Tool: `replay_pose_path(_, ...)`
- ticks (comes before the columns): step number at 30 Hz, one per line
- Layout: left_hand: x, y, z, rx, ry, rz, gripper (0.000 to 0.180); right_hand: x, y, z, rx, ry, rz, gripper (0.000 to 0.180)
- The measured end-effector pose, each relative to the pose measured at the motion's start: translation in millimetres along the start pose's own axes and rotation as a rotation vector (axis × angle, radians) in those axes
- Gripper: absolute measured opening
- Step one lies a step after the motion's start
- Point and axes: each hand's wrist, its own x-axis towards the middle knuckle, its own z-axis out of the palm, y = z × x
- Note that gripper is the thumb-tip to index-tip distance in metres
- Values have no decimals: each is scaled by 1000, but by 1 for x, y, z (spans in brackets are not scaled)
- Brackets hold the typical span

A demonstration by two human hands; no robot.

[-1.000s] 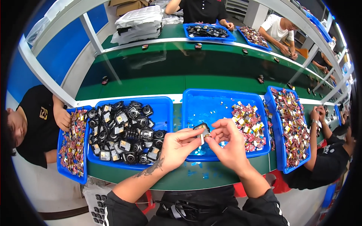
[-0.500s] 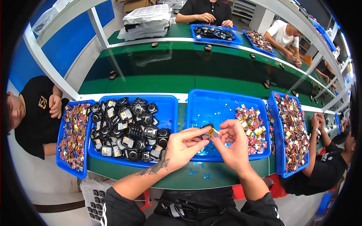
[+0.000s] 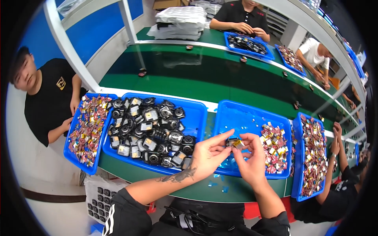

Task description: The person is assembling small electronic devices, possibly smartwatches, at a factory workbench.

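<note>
Over the blue tray (image 3: 220,114) before me, both my hands meet at a small dark watch module (image 3: 230,144) with a silver-and-yellow battery (image 3: 238,144). My left hand (image 3: 210,155) holds the module's dark side near its thumb tip, with the index finger stretched out above it. Thumb and forefinger of my right hand (image 3: 252,159) pinch the battery side. My fingers partly cover the piece, so its finer parts cannot be made out. Batteries with reddish flexes (image 3: 274,145) lie heaped at the tray's right end, and bits of blue film (image 3: 258,120) are scattered inside it.
Left of it stands a blue tray of black watch cases (image 3: 151,133). Narrower trays of battery parts (image 3: 88,129) (image 3: 313,157) flank both sides. Beyond runs a green conveyor (image 3: 177,82) carrying a few small modules. Co-workers sit left, right and across; a white frame (image 3: 71,47) stands at left.
My right thumb and forefinger have closed on the battery, and my left index finger has straightened. The whole view has swung, shifting the trays rightward. The person at left has lowered their hands.
</note>
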Motion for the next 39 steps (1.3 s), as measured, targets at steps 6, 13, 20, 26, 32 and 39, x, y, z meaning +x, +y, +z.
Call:
replay_pose_path(6,23,63,-65,1383,5,230,47,86,-1,-33,-425,-223,-64,43)
replay_pose_path(13,19,56,-147,1896,137,239,47,245,110,-50,-407,-39,259,57)
replay_pose_path(20,25,81,-118,1803,157,341,22,241,104,-69,-825,114,180,50)
replay_pose_path(26,21,53,-46,1191,119,783,21,125,7,-18,228,-599,271,30)
replay_pose_path(32,14,33,-17,573,-64,368,66,34,-2,0,433,-308,256,23)
replay_pose_path(39,12,8,-29,-61,-150,-224,37,25,7,2,-111,-92,-218,16)
